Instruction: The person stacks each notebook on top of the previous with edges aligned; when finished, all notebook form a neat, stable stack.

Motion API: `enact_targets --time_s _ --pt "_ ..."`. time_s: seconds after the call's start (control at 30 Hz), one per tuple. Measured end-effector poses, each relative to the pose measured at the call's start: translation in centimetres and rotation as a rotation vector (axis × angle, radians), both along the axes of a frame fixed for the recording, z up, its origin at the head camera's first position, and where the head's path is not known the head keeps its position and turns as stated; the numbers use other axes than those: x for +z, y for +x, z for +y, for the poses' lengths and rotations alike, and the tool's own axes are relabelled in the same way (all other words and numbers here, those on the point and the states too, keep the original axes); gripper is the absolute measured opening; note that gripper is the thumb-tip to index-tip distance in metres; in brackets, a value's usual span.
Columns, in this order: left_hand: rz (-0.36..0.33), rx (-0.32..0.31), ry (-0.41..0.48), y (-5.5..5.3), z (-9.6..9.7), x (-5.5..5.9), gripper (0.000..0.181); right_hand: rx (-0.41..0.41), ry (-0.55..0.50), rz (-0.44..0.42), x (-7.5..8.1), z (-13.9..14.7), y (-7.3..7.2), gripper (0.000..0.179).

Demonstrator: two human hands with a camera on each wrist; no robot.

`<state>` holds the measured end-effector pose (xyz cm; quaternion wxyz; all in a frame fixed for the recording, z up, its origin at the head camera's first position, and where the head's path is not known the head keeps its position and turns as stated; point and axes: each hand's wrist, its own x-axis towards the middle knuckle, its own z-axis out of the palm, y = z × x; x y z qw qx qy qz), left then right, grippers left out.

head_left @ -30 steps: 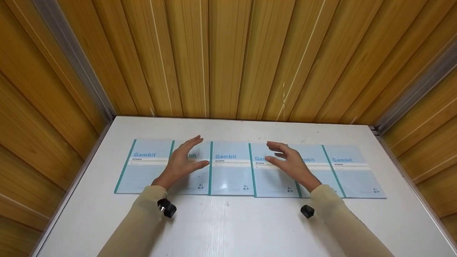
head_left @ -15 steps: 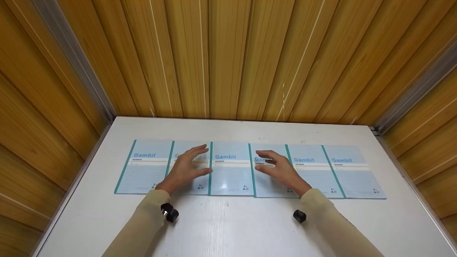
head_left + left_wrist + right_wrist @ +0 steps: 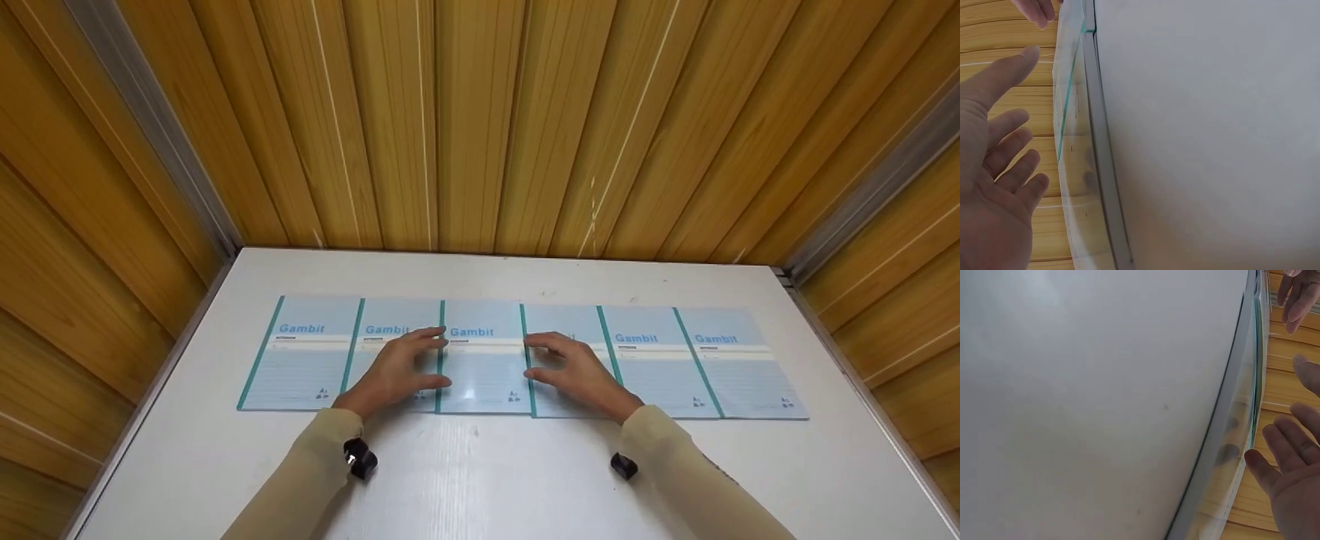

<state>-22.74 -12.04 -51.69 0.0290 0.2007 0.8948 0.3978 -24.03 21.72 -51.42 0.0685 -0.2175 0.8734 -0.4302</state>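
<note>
Several light-blue notebooks with green spines and "Gambit" on the covers lie in a row across the white table. My left hand (image 3: 397,371) hovers over the second notebook (image 3: 394,315) from the left, its fingertips reaching the spine of the third notebook (image 3: 484,379). Over the fourth notebook (image 3: 559,319) is my right hand (image 3: 577,371), fingertips at that notebook's green spine. Both hands face each other across the third notebook, thumbs apart from the loosely bent fingers. In the left wrist view, the left palm (image 3: 988,180) holds nothing. The right palm (image 3: 1297,489) also shows bare in the right wrist view.
More notebooks lie at the row's ends, one at the far left (image 3: 300,367) and two at the right (image 3: 660,375), (image 3: 750,375). The white table (image 3: 465,480) meets a wood-patterned wall (image 3: 472,150) behind, with side walls left and right.
Both hands have come nearer to the person and closer together, the right one shifting left from the fourth and fifth notebooks. The notebooks have stayed in place.
</note>
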Motion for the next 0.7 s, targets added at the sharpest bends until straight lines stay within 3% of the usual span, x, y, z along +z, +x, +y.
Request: enact_targets --time_s 0.37,0.7 --pt "-0.009 -0.06 -0.05 0.42 0.25 -0.79 0.065 0.052 0.124 -0.05 -0.18 -0.44 0.39 0.061" --pt "-0.038 -0.059 -0.077 0.66 0.29 -0.63 0.066 0.107 0.212 -0.013 -0.29 -0.52 0.43 0.062"
